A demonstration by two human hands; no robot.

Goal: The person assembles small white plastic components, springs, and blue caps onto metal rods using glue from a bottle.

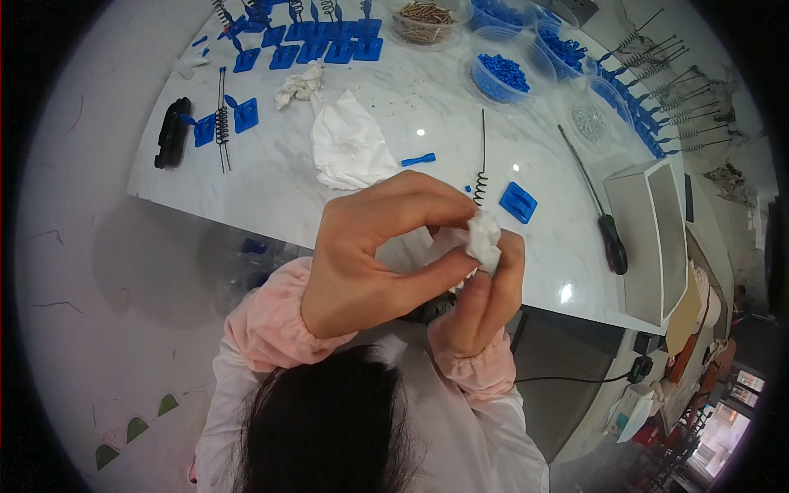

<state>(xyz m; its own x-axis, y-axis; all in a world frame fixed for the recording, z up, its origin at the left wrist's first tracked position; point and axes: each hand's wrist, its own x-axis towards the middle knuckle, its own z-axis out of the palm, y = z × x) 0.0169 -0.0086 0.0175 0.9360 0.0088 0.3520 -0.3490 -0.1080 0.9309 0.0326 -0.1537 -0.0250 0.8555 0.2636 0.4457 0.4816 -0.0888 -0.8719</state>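
My left hand pinches a crumpled white tissue between thumb and fingertips. From the other side, the fingers of my right hand are closed on the same tissue. Anything wrapped inside it is hidden. Just beyond my fingers is a black coiled wire with a long straight end; its lower end is hidden behind the hands. A blue square base lies to its right, with a tiny blue piece beside the coil. Farther left rests a blue plastic peg.
A white paper sheet lies behind my left hand. Tubs of blue parts and brass-coloured pieces stand at the back. A screwdriver lies by a white box on the right. Finished-looking spring assemblies line the right edge.
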